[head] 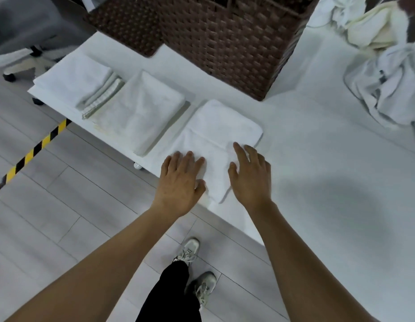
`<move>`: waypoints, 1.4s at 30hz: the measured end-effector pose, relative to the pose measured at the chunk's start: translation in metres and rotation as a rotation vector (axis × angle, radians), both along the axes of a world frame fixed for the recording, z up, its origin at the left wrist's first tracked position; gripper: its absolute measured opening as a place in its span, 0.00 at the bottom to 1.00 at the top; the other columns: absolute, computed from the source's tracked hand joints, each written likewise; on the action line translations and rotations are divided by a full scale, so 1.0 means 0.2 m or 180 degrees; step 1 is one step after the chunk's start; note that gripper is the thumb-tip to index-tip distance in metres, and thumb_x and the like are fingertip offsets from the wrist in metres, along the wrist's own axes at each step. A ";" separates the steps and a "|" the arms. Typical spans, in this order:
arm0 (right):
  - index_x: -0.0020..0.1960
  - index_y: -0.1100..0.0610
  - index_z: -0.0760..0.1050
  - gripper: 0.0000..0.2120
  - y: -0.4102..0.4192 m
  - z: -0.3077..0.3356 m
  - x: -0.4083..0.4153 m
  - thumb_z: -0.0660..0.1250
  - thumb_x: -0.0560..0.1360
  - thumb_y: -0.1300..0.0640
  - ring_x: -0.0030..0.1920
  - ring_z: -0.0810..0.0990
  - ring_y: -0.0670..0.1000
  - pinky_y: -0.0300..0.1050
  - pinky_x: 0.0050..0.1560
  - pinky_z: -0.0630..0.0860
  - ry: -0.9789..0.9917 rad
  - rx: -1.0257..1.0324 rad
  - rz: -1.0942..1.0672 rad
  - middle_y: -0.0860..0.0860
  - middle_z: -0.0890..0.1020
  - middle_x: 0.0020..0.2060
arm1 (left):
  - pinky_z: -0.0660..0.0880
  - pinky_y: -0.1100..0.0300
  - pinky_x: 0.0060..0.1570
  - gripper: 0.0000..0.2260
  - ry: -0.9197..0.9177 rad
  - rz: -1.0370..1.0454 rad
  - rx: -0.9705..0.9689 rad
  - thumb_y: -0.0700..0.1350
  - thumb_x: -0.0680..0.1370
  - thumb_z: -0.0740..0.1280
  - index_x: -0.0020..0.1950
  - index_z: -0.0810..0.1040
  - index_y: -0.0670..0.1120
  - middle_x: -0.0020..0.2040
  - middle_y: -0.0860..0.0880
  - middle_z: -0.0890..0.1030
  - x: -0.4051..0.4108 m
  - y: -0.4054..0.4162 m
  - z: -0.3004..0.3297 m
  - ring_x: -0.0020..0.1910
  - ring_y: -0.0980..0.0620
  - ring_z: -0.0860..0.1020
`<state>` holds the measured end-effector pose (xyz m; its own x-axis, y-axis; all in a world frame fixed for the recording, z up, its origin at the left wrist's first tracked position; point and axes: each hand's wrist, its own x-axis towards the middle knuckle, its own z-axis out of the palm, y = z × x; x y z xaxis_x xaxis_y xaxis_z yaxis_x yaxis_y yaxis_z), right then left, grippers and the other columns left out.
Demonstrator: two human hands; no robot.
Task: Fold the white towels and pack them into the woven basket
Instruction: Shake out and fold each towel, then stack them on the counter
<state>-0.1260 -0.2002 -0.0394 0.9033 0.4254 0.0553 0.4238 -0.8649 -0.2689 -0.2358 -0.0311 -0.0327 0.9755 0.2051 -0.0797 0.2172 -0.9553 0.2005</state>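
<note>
A folded white towel (221,129) lies on the white table (318,159) near its front edge. My left hand (181,182) lies flat on the towel's near left part with fingers spread. My right hand (250,175) rests with straight fingers on its near right part. Two more folded white towels (141,110) (74,80) lie side by side to the left. The brown woven basket (229,47) stands behind them at the back of the table.
The basket's woven lid (127,24) lies flat left of the basket. A heap of unfolded white towels (392,89) sits at the table's right; another bundle (364,24) is at the far right back. An office chair (23,43) and striped floor tape (32,154) are on the left.
</note>
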 end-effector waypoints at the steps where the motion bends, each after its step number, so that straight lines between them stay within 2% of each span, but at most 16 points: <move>1: 0.77 0.51 0.68 0.24 -0.01 0.04 0.00 0.65 0.81 0.53 0.67 0.76 0.58 0.54 0.66 0.71 0.0060 0.0015 0.0017 0.54 0.74 0.72 | 0.65 0.38 0.70 0.24 -0.0049 -0.0056 -0.0039 0.52 0.78 0.63 0.74 0.72 0.47 0.72 0.40 0.73 0.02 -0.01 0.05 0.71 0.33 0.69; 5: 0.75 0.53 0.71 0.23 -0.07 0.25 -0.02 0.66 0.80 0.55 0.65 0.78 0.57 0.56 0.65 0.74 0.0104 0.0333 -0.0040 0.53 0.78 0.69 | 0.71 0.41 0.65 0.23 -0.0249 -0.0191 -0.0283 0.49 0.76 0.67 0.71 0.75 0.46 0.68 0.40 0.76 0.10 -0.04 0.26 0.67 0.35 0.74; 10: 0.73 0.52 0.72 0.21 -0.15 0.53 -0.02 0.65 0.80 0.54 0.67 0.76 0.55 0.54 0.68 0.72 -0.0022 0.0557 -0.0257 0.52 0.78 0.69 | 0.73 0.45 0.58 0.19 -0.0586 -0.0488 -0.0313 0.46 0.76 0.69 0.66 0.77 0.46 0.64 0.43 0.78 0.18 -0.11 0.55 0.62 0.39 0.76; 15: 0.72 0.51 0.72 0.21 -0.27 0.79 -0.03 0.65 0.79 0.53 0.68 0.74 0.54 0.53 0.69 0.69 -0.0178 0.0678 -0.0520 0.50 0.77 0.69 | 0.72 0.46 0.58 0.17 -0.0910 -0.0780 -0.0411 0.46 0.76 0.70 0.65 0.78 0.47 0.64 0.44 0.78 0.27 -0.19 0.78 0.61 0.40 0.76; 23: 0.70 0.50 0.73 0.21 -0.55 1.08 -0.03 0.67 0.78 0.55 0.61 0.76 0.54 0.52 0.63 0.69 -0.0516 0.0920 -0.1127 0.49 0.77 0.64 | 0.71 0.48 0.59 0.15 -0.1304 -0.1259 -0.0619 0.45 0.77 0.69 0.63 0.78 0.47 0.62 0.48 0.78 0.49 -0.36 1.06 0.59 0.43 0.75; 32: 0.70 0.51 0.74 0.21 -0.90 1.12 0.07 0.68 0.78 0.56 0.62 0.76 0.54 0.51 0.61 0.69 -0.0641 0.1002 -0.1648 0.50 0.77 0.63 | 0.70 0.49 0.60 0.17 -0.1221 -0.1644 -0.0771 0.50 0.77 0.61 0.63 0.78 0.49 0.61 0.51 0.77 0.75 -0.67 1.14 0.60 0.45 0.74; 36: 0.70 0.51 0.74 0.21 -1.05 1.04 0.21 0.68 0.78 0.56 0.62 0.77 0.55 0.48 0.60 0.66 -0.0528 0.1046 -0.1800 0.50 0.77 0.63 | 0.70 0.50 0.60 0.15 -0.1148 -0.1755 -0.0759 0.48 0.78 0.64 0.63 0.78 0.48 0.61 0.50 0.78 0.92 -0.81 1.10 0.60 0.45 0.74; 42: 0.70 0.51 0.74 0.20 -1.27 0.88 0.60 0.68 0.78 0.57 0.62 0.77 0.56 0.51 0.61 0.68 -0.0277 0.1140 -0.1766 0.50 0.77 0.63 | 0.69 0.51 0.60 0.14 -0.0936 -0.1716 -0.0628 0.46 0.78 0.67 0.63 0.79 0.49 0.60 0.50 0.78 1.27 -1.03 0.98 0.59 0.45 0.75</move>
